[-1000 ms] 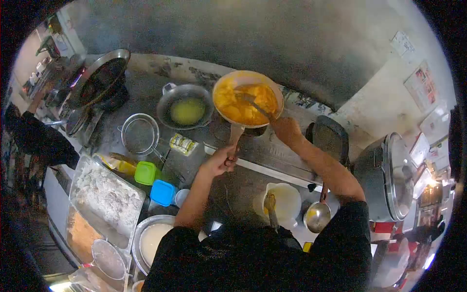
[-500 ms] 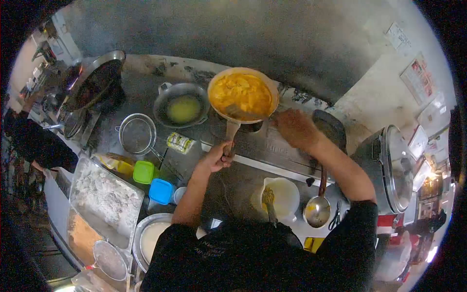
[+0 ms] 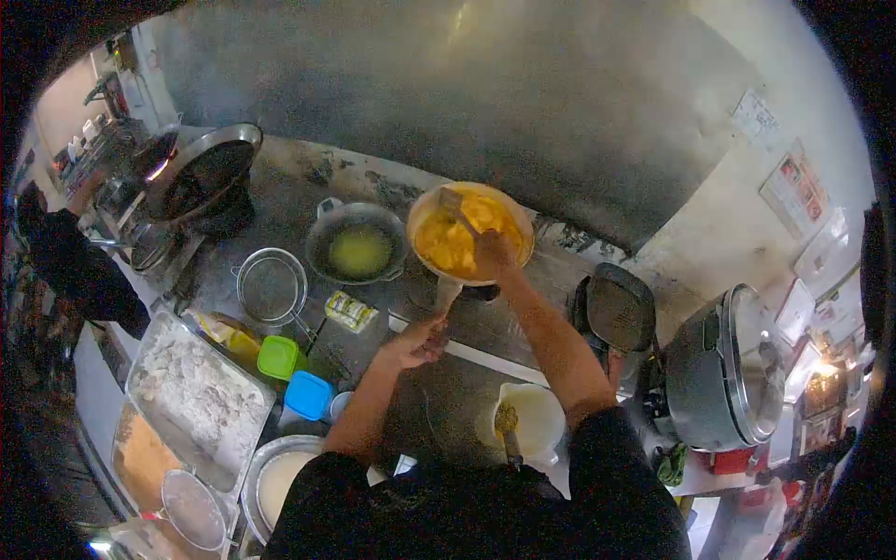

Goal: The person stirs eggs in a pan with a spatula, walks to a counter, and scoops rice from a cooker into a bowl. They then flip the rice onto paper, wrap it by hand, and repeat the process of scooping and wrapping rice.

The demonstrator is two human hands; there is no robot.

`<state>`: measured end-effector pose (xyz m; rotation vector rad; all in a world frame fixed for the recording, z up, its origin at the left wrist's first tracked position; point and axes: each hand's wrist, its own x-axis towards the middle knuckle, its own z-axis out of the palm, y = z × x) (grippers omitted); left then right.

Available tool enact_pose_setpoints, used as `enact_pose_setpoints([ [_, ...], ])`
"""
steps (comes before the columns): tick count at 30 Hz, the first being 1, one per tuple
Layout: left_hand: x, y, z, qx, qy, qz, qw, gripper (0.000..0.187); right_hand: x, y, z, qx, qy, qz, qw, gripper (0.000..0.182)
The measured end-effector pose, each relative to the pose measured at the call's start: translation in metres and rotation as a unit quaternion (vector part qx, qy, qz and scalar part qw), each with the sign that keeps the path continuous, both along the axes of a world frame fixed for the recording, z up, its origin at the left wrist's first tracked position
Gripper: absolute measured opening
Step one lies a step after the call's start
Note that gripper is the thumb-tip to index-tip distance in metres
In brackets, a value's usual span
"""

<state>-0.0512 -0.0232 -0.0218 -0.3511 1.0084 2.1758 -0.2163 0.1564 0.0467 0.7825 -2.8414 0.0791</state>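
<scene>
A light-coloured pan [image 3: 417,264] full of yellow-orange food [image 3: 450,245] stands on the stove at the back. My left hand [image 3: 417,346] is closed round the pan's handle [image 3: 449,295], which points toward me. Over the pan's right side, my right hand [image 3: 496,253] grips a spatula [image 3: 452,200]. The blade of this spatula lies at the far left of the food, near the rim. To the left of the pan sits a dark wok [image 3: 322,254] with yellowish-green liquid in it.
A strainer [image 3: 272,287], a printed can [image 3: 351,312], green-lidded [image 3: 279,357] and blue-lidded [image 3: 308,394] containers and a tray of white flour [image 3: 224,411] are on the left. A white jug [image 3: 539,422], square pan [image 3: 621,313] and large pot [image 3: 695,373] stand right. Another person's dark sleeve [image 3: 84,271] shows far left.
My right hand has moved left, from beside the pan to over it. The spatula blade has gone from the near side of the food to the far left. My left hand keeps the handle.
</scene>
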Motion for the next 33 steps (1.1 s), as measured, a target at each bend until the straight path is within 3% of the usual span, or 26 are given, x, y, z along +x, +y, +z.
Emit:
enact_pose_setpoints([
  [3, 0.008, 0.005, 0.001, -0.011, -0.030, 0.021, 0.999, 0.021, -0.039, 0.056, 0.000, 0.169, 0.050, 0.015, 0.984, 0.029],
  [5, 0.000, 0.003, -0.003, 0.019, -0.027, 0.007, 0.999, 0.020, -0.034, 0.091, 0.031, 0.263, 0.104, 0.017, 0.959, 0.030],
  [7, -0.002, 0.000, -0.023, 0.100, -0.005, -0.038, 0.994, 0.021, 0.024, 0.100, 0.100, 0.163, 0.132, 0.018, 0.978, 0.025],
  [8, 0.001, 0.002, -0.014, 0.075, 0.004, -0.023, 0.997, 0.022, 0.059, 0.097, 0.140, 0.081, 0.114, 0.017, 0.990, 0.024],
  [11, 0.013, 0.008, 0.016, 0.033, 0.013, 0.008, 0.999, 0.026, 0.116, 0.092, 0.197, 0.080, 0.057, -0.034, 0.995, 0.021],
  [14, 0.012, 0.010, 0.016, 0.022, -0.010, 0.017, 1.000, 0.025, 0.144, 0.087, 0.186, 0.150, 0.046, -0.009, 0.988, 0.019],
  [16, 0.008, 0.012, 0.018, -0.039, -0.029, 0.012, 0.999, 0.025, 0.141, 0.085, 0.148, 0.247, -0.044, -0.032, 0.968, 0.018],
  [18, 0.008, 0.010, 0.016, -0.009, -0.026, 0.000, 1.000, 0.026, 0.144, 0.068, 0.114, 0.247, -0.050, -0.025, 0.967, 0.018],
  [20, 0.011, 0.013, 0.014, -0.013, -0.030, 0.007, 0.999, 0.025, 0.130, 0.065, 0.073, 0.133, -0.074, -0.045, 0.987, 0.017],
  [23, 0.010, 0.015, 0.012, -0.020, -0.018, 0.025, 0.999, 0.025, 0.105, 0.072, 0.051, 0.116, 0.012, -0.040, 0.992, 0.016],
  [24, 0.008, 0.013, 0.004, 0.012, -0.001, 0.013, 1.000, 0.025, 0.091, 0.074, 0.055, 0.137, 0.061, -0.030, 0.988, 0.016],
  [26, 0.007, 0.010, 0.006, 0.027, 0.006, 0.003, 1.000, 0.026, 0.066, 0.076, 0.098, 0.197, -0.020, -0.060, 0.978, 0.018],
  [28, 0.011, 0.011, 0.023, -0.003, -0.014, 0.004, 1.000, 0.027, 0.044, 0.102, 0.116, 0.148, 0.024, 0.000, 0.989, 0.023],
  [31, 0.002, 0.005, 0.013, 0.010, -0.039, -0.019, 0.999, 0.026, 0.060, 0.078, 0.212, 0.224, -0.048, 0.004, 0.973, 0.024],
  [33, 0.000, 0.004, 0.003, 0.024, -0.048, -0.021, 0.998, 0.026, 0.048, 0.087, 0.232, 0.275, -0.083, -0.001, 0.958, 0.024],
])
